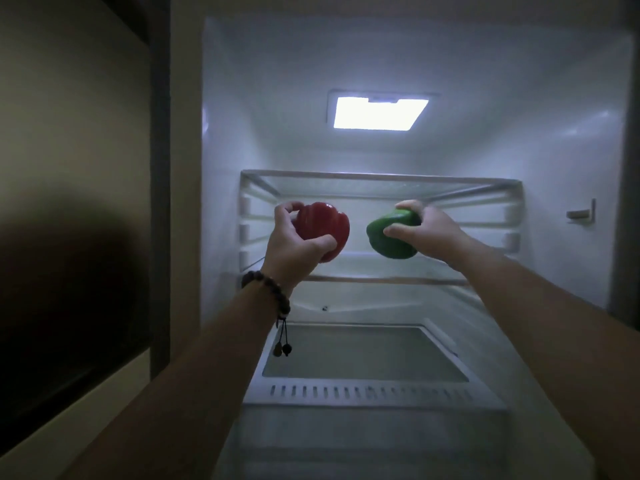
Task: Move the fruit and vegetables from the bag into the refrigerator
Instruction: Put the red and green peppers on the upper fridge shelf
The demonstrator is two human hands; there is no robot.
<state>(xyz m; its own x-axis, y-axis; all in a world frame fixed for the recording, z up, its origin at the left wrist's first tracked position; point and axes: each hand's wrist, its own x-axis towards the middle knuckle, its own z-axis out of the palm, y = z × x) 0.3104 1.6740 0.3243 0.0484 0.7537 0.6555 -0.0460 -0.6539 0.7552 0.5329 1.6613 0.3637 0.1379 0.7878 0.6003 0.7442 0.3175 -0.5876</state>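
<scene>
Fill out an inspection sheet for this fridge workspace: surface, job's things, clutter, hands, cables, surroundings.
Surface: clear glass refrigerator shelf, bare where visible; a vented white crisper cover below it.
Job's things: glossy red bell pepper and glossy green bell pepper, both held in the air in front of the shelf.
Clutter: nothing seen.
Hands: left hand has its grip on the red pepper; right hand on the green one.
Cables: nothing seen.
Surroundings: lit white ceiling lamp; dark beaded bracelet on the left wrist; the bag is out of view.

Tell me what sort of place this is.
Likely a home kitchen, seen looking into an open refrigerator: lit ceiling lamp, glass shelf, and left hand and right hand holding peppers.
</scene>
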